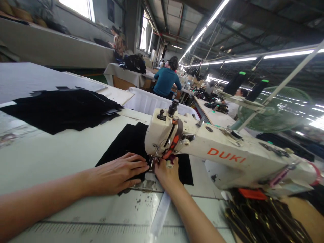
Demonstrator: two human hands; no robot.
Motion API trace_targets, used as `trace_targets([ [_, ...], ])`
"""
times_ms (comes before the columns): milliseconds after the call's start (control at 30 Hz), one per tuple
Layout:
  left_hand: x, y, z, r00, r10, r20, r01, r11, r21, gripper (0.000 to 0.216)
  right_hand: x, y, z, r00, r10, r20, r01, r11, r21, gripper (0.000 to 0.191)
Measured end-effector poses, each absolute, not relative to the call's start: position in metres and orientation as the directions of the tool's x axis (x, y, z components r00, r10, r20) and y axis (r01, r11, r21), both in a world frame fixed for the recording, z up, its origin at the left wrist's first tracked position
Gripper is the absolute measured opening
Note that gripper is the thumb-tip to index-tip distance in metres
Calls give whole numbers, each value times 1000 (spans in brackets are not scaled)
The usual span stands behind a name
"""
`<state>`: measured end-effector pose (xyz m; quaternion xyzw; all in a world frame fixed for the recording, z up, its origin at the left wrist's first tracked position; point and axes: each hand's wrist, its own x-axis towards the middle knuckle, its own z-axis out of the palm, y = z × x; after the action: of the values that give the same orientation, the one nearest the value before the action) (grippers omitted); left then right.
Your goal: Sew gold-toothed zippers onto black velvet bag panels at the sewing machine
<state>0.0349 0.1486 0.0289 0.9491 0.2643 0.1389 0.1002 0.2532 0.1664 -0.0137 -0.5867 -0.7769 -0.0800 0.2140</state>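
A black fabric piece lies on the sewing machine bed, running beneath the machine head. My left hand rests flat on it, fingers stretched toward the presser foot. On the other side of the foot, my right hand has its fingers curled close to the needle area. Its fingertips are partly hidden, so what they grip cannot be made out. A small whitish object sits at those fingers. Under the right wrist a pale translucent strip runs toward the table's front edge.
Dark fabric pieces are stacked at the left. A white bin stands behind the machine. Dark strips with gold edges and a red object lie at right. A green fan and a person in teal are beyond.
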Motion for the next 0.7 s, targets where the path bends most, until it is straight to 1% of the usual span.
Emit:
trace_targets([
  [67,35,149,28,818,519,247,461,-849,257,43,256,173,-13,-226,879,420,946,302,-122,22],
  [167,35,148,28,807,514,292,457,-856,243,41,271,166,-1,-287,859,424,926,362,-105,14],
  [200,35,147,28,806,514,293,459,-856,238,41,277,160,5,-310,848,430,918,385,-98,16],
  [267,36,146,30,808,514,289,463,-856,230,40,289,146,15,-356,814,459,898,433,-72,31],
  [300,37,146,30,810,511,287,462,-858,225,40,293,140,19,-395,780,484,879,474,-45,32],
  [367,38,146,29,816,501,289,454,-864,217,39,296,131,21,-513,675,531,801,599,13,26],
  [433,39,146,27,822,486,295,442,-873,207,38,292,128,15,-604,570,556,703,710,36,23],
  [500,39,147,25,823,475,312,431,-879,203,35,286,128,7,-614,544,573,661,750,-4,25],
  [600,41,148,25,812,476,337,424,-879,219,32,281,132,-4,-568,578,586,671,737,-76,24],
  [700,42,151,28,802,483,351,416,-874,252,34,281,136,-7,-549,587,595,678,729,-94,25],
])
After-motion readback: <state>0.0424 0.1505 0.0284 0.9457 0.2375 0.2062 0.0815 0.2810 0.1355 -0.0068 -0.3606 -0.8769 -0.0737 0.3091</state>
